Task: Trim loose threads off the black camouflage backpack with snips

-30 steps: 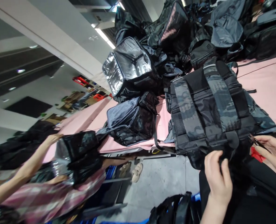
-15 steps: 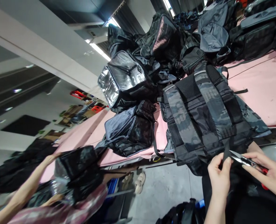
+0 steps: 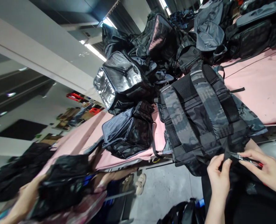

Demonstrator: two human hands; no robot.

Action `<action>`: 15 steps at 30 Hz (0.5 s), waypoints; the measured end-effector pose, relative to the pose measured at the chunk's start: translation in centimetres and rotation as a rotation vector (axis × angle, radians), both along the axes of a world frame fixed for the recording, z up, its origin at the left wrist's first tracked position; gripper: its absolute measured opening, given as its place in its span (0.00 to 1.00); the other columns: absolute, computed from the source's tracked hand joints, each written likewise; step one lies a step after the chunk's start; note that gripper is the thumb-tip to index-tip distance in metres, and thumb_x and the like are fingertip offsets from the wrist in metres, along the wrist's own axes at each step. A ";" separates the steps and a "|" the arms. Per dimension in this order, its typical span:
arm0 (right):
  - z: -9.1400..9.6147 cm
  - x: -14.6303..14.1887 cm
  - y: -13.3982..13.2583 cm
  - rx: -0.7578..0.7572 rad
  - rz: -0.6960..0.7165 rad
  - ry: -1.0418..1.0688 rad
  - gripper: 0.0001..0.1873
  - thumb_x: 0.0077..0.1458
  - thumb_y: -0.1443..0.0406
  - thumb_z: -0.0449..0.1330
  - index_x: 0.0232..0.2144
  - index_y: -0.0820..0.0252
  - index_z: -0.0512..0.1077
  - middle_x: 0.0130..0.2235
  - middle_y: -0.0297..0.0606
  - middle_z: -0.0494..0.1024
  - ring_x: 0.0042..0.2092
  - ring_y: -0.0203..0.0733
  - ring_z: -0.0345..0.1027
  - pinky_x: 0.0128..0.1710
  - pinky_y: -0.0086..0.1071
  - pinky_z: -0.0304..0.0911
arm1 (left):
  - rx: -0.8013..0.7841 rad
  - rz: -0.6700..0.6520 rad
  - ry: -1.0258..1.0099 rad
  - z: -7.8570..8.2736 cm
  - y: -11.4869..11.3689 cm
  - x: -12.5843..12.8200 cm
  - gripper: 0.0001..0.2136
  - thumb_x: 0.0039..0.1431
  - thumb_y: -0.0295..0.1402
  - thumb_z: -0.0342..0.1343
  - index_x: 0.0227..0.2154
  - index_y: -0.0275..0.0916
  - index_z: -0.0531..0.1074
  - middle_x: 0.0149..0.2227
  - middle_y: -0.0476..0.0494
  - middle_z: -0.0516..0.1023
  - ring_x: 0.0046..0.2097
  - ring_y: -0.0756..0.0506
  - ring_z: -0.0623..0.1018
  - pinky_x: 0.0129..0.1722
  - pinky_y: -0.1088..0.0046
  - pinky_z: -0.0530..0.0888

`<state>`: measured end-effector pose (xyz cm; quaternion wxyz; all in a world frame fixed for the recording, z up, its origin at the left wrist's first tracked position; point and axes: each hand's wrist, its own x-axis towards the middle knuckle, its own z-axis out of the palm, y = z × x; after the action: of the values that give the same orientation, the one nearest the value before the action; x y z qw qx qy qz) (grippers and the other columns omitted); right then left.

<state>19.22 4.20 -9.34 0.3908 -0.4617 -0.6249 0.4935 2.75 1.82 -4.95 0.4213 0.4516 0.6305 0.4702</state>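
Head view: the camouflage backpack (image 3: pixel 205 115) lies straps-up, overhanging the pink counter (image 3: pixel 266 90) edge, so the left hand (image 3: pixel 218 180) fingers can pinch its black strap taut for thread snips (image 3: pixel 245 158) gripped in the right hand (image 3: pixel 268 171).

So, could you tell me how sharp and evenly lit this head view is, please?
In the head view, the camouflage backpack and both hands, left hand and right hand, are sharp; the co-worker's arm at lower left is motion-blurred; the ceiling strip light blows out; the silver bag lining glares; the whole frame is tilted.
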 end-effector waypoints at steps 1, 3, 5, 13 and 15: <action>-0.1 0.1 0.0 -0.006 -0.004 0.017 0.15 0.56 0.53 0.60 0.39 0.57 0.73 0.40 0.39 0.77 0.42 0.44 0.72 0.42 0.30 0.71 | 0.000 0.004 0.003 0.0 0.0 0.0 0.07 0.57 0.34 0.56 0.31 0.38 0.78 0.31 0.44 0.77 0.36 0.45 0.74 0.40 0.69 0.70; -0.1 0.2 -0.1 -0.030 -0.020 0.050 0.16 0.56 0.53 0.60 0.40 0.57 0.72 0.41 0.40 0.77 0.43 0.45 0.72 0.43 0.30 0.71 | 0.002 0.009 0.009 -0.2 -0.1 0.0 0.07 0.56 0.34 0.56 0.31 0.38 0.78 0.30 0.44 0.77 0.36 0.45 0.74 0.40 0.69 0.70; 0.1 0.2 -0.2 -0.052 -0.025 0.054 0.16 0.56 0.53 0.60 0.42 0.56 0.72 0.41 0.39 0.77 0.43 0.44 0.72 0.42 0.29 0.70 | 0.010 0.004 0.020 -0.3 -0.1 0.0 0.07 0.57 0.34 0.56 0.31 0.38 0.78 0.30 0.45 0.77 0.36 0.46 0.74 0.40 0.69 0.71; 0.2 0.3 0.2 -0.075 0.083 0.072 0.16 0.57 0.53 0.59 0.42 0.56 0.71 0.41 0.39 0.76 0.44 0.44 0.70 0.43 0.29 0.68 | 0.014 -0.054 0.191 -0.1 -0.6 -0.4 0.07 0.60 0.34 0.54 0.35 0.40 0.77 0.35 0.46 0.78 0.39 0.47 0.76 0.42 0.72 0.71; -0.3 0.3 0.3 -0.116 0.061 0.088 0.17 0.58 0.52 0.57 0.44 0.56 0.69 0.42 0.39 0.75 0.43 0.43 0.70 0.40 0.28 0.68 | 0.020 -0.026 0.295 -0.2 -0.9 -0.2 0.06 0.58 0.32 0.55 0.35 0.40 0.76 0.35 0.46 0.77 0.39 0.48 0.76 0.42 0.72 0.72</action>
<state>19.55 4.55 -9.63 0.3750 -0.4424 -0.5912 0.5604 2.53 0.94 -5.11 0.3255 0.5283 0.6748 0.3995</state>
